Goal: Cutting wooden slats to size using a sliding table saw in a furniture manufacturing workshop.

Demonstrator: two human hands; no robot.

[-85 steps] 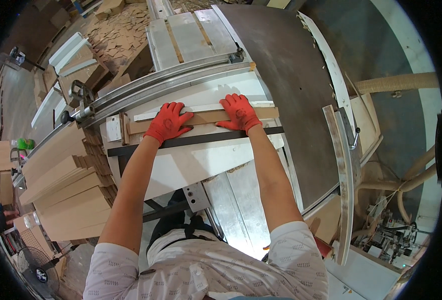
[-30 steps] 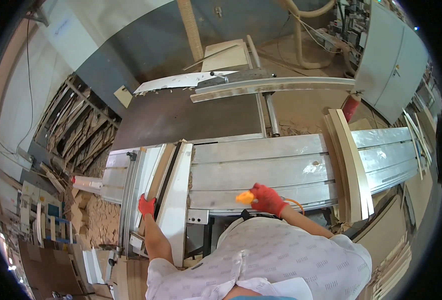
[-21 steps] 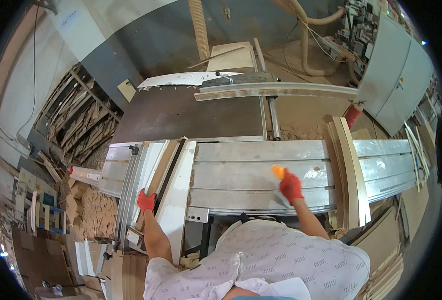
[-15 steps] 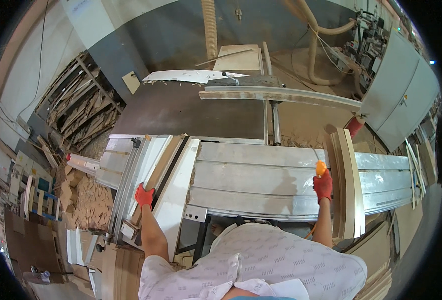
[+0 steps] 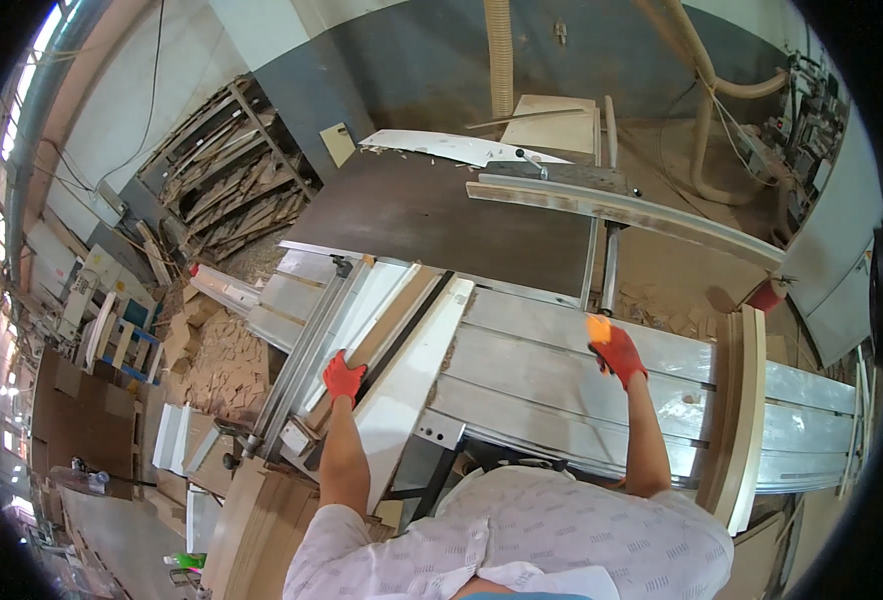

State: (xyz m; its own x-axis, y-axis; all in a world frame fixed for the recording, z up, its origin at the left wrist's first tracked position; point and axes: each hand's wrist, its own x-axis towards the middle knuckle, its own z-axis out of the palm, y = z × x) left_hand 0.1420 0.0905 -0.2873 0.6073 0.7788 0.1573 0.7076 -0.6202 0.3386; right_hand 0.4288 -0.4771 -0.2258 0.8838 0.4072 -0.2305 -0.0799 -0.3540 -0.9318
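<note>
My left hand, in a red glove, is closed over a long brown wooden strip, thumb toward its right side. The strip lies on the left of the metal sliding table, beside a dark strip and a white board. Over the table's middle, my red-gloved right hand is closed round what looks like an orange air blow gun. Its front end is blurred. An upright stack of wooden strips stands to the right of that hand.
Beyond lies a dark saw table with a metal fence across it. Wood scraps fill a rack at the far left. A grey cabinet stands at the right. More boards lie at the lower left.
The orange tool has swung left in my right hand, away from the wooden stack and over the table. My left hand stays on the strip. The whole view has turned and shifted.
</note>
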